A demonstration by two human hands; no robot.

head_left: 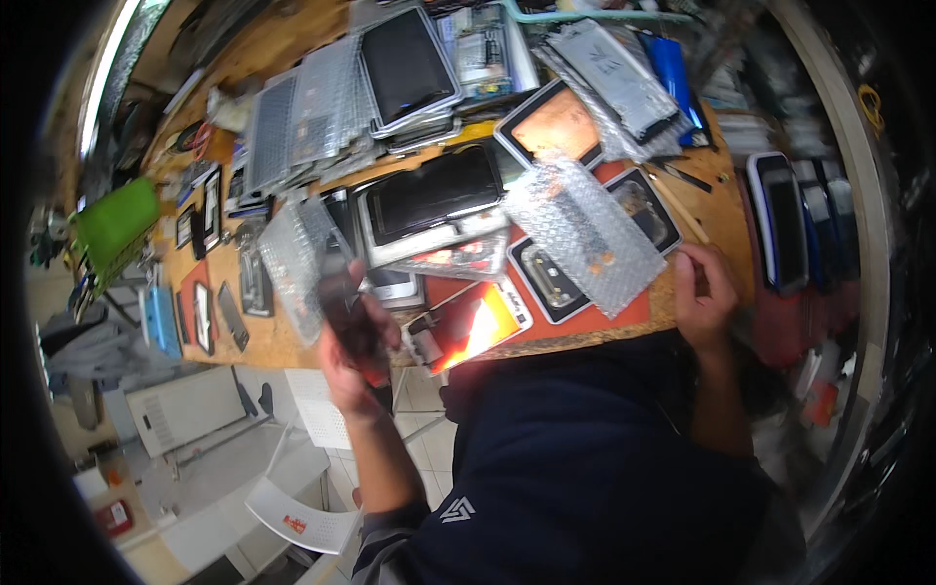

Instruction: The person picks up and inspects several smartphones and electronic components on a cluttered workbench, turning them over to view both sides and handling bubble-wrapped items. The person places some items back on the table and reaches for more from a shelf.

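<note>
Left hand — gripping a dark handheld device, front edge of bench; right hand — fingers curled, contents unclear, near front-right corner.

Not much to read here tbh, mostly blur and glare. Got a small white angular emblem on the dark navy top, pretty clear as a shape. Also got some red lettering on the curved white chair at lower left, too tiny and smeared to spell out. Then a bit of small dark print near the right end of the white-bordered orange panel at the bench edge, equally fuzzy. Lastly, a pale label on the dark red item far lower left, hopeless at this size.
</note>
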